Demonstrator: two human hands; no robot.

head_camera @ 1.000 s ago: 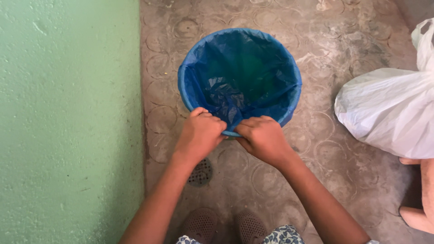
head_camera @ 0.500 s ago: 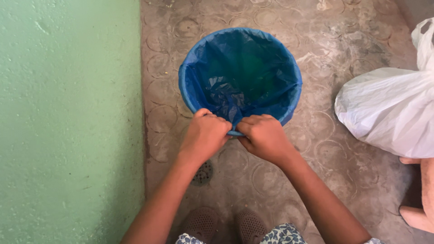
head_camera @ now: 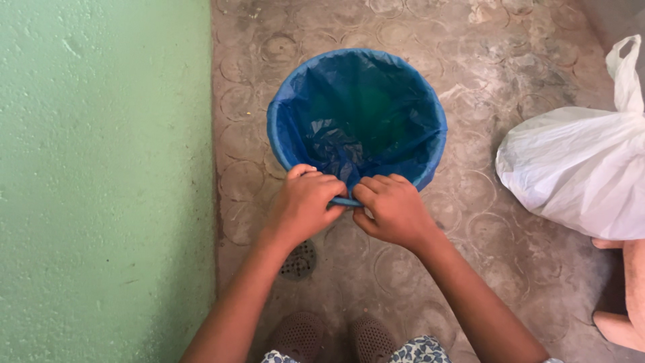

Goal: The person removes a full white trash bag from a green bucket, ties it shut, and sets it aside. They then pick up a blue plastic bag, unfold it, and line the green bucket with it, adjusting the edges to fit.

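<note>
Hands meet at the near rim of the bin [head_camera: 285, 107], both arms reaching forward and down from the bottom of the view. Left hand [head_camera: 306, 202] is curled into a loose fist, knuckles up, fingers closed on the edge of the blue bag [head_camera: 363, 114] where it folds over the rim. Right hand [head_camera: 395, 207] sits just beside it, almost touching, likewise curled, fingers and thumb pinching the same stretch of bag edge against the rim. Wrists are bent slightly inward toward each other.

Bin is round, standing upright on the patterned concrete floor [head_camera: 510, 67], just beside the green wall [head_camera: 101, 181]. Blue bag lines it fully, its edge turned over the rim all the way round; the plastic is creased and gathers in folds toward the near side. Bottom of the bag shows a greenish tint; nothing else is seen lying inside.

White plastic bag [head_camera: 578, 175] lies on the floor to the right, well apart from the bin, full and closed at the handles; its contents cannot be told. Round floor drain [head_camera: 299, 260] lies under the left forearm. Toes of two shoes [head_camera: 299, 333] show at the bottom edge.
</note>
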